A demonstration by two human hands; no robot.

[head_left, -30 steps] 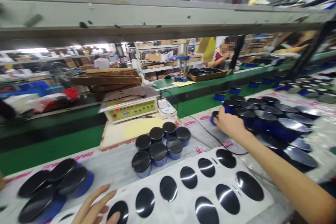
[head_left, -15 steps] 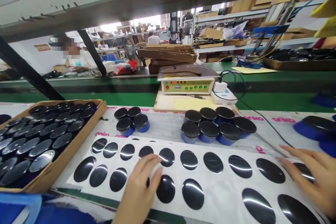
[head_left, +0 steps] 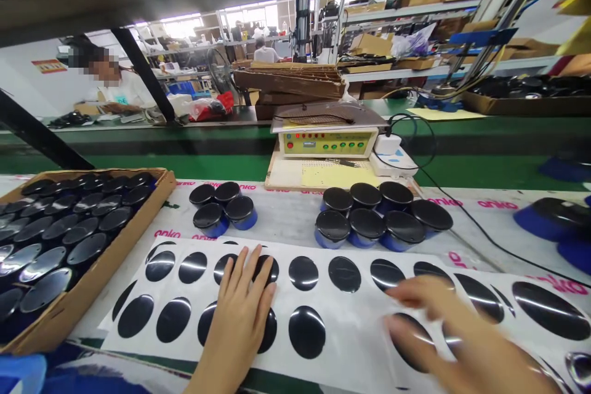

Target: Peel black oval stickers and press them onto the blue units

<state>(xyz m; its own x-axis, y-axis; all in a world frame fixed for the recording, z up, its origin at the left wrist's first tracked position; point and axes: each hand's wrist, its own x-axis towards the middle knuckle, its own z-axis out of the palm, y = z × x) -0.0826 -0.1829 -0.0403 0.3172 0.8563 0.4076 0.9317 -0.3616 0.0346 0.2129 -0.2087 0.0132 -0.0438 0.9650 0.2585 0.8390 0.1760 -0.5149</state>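
Observation:
A long white backing sheet (head_left: 353,332) lies on the bench, carrying rows of glossy black round stickers (head_left: 307,331). Two sheets seem to overlap, since extra sticker edges show at the left end. My left hand (head_left: 242,305) rests palm down on the sheet, fingers spread over several stickers and holding nothing. Over the right part of the sheet is my right hand (head_left: 455,326), smeared by motion. Its thumb and fingers point left beside a sticker, and whether anything is between them is unclear. Beyond the sheet stand blue cups with black round tops (head_left: 367,225).
On the left, a cardboard tray (head_left: 154,197) holds many black-topped pieces. A smaller cup group (head_left: 242,212) stands behind the sheet. Behind are a control box (head_left: 327,141) and a black cable (head_left: 480,221). More blue pieces (head_left: 551,221) sit at right. A person (head_left: 122,89) works across.
My left hand has flattened onto the sheet with its fingers spread. My right hand has swung left from the sheet's right end. The sheet's stickers sit differently, and the camera view has shifted.

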